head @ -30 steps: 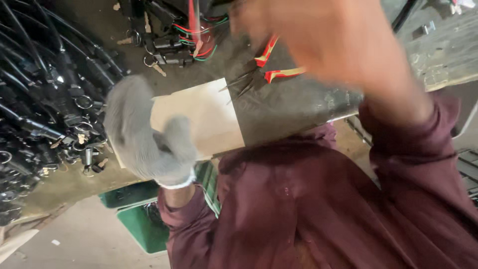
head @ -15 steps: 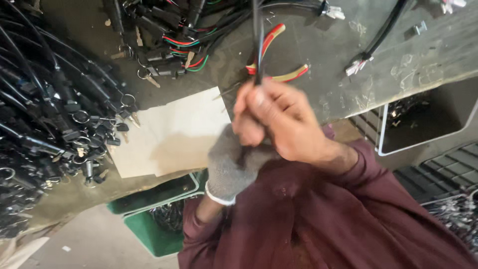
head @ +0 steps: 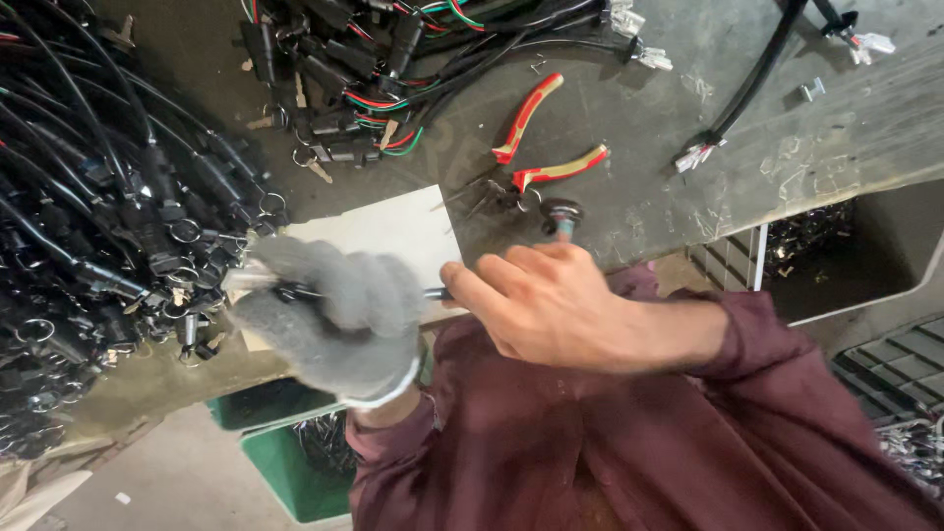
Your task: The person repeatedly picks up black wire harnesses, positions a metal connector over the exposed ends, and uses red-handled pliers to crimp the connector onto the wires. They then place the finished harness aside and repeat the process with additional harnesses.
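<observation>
Hands mid-frame: gloved left hand (head: 334,320) and bare right hand (head: 536,305) clenched on dark cable part (head: 433,293); could slip, glove blocking view.

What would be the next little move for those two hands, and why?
Probably pulling the hands apart to draw the thin dark piece free. The gloved left hand is closed around one end, and the bare right hand pinches the other end right beside it.
</observation>
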{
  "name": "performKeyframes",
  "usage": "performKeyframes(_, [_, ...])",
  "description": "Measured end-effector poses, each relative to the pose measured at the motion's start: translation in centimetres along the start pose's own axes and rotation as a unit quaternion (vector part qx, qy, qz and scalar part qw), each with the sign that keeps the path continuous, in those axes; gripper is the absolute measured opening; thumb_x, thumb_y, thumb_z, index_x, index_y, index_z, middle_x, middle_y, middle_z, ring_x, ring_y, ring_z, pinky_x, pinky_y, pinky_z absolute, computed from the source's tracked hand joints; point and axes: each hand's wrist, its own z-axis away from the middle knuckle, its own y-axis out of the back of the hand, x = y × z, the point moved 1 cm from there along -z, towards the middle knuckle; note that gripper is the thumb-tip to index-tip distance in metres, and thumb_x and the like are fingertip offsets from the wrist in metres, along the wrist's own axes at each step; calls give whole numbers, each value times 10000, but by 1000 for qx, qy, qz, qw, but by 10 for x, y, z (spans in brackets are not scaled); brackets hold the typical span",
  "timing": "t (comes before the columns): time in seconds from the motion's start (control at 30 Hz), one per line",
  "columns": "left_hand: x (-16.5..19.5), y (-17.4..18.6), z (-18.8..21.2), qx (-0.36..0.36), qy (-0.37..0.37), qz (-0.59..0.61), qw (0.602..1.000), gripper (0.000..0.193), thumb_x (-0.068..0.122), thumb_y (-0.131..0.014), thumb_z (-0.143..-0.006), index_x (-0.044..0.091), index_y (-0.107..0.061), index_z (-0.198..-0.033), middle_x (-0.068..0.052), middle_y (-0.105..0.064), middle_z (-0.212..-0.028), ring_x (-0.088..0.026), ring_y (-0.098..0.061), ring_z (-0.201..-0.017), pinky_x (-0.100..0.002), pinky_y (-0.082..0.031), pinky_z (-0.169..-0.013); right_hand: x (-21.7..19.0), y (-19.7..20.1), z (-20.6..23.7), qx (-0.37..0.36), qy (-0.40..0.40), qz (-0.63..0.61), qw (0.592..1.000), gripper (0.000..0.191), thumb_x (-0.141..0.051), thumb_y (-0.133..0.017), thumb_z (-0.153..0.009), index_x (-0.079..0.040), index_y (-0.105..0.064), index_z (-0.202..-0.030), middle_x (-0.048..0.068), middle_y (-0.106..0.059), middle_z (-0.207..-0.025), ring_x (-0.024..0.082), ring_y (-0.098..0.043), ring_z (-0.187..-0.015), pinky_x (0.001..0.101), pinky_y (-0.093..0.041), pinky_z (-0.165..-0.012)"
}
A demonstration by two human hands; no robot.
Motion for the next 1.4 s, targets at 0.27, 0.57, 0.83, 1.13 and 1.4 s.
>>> performKeyframes(0.27, [-18,-22,16,-125,114,111,979,255,323,-658,-1022,84,-593,-959,-37,-606,-848,-210,-588,-911,-368,-483,-830,24,17,3,125,32,-6,992,341,-401,-651,-900,-68,-624,-969,90,-624,-884,291,-621,-821,410,-481,-705])
performKeyframes(0.57, [-21,-63,41,-464,176,-20,868,124,219,-603,-1016,117,-669,-1034,-40,-755,-919,-222,-761,-915,-299,-595,-823,4,84,-45,42,40,-684,727,299,-351,-515,-1090,-74,-571,-1186,71,-619,-1077,203,-604,-992,363,-490,-891])
performKeyframes(0.83, [-34,-13,9,-362,177,129,906,438,312,-696,-1097,-12,-524,-1338,-115,-647,-1215,-250,-640,-1150,-361,-528,-990,50,51,-17,190,49,-783,591,342,-311,-524,-1112,-40,-519,-1321,69,-599,-1191,162,-559,-1095,327,-457,-974])
performKeyframes(1.13, [-23,13,-7,-159,100,-104,977,80,81,-704,-1036,39,-687,-1102,-65,-714,-1171,-180,-686,-1145,-338,-535,-1002,45,-79,21,-44,-211,-567,795,434,-265,-535,-1138,-1,-462,-1474,68,-576,-1318,115,-508,-1211,286,-420,-1068])
performKeyframes(1.4, [-47,1,18,-11,145,-74,987,406,140,-870,-851,44,-641,-1172,-66,-668,-1161,-214,-662,-1043,-384,-577,-902,70,-72,26,40,-45,-396,916,392,-226,-536,-1156,-34,-441,-1484,106,-617,-1289,189,-538,-1210,308,-419,-1109])
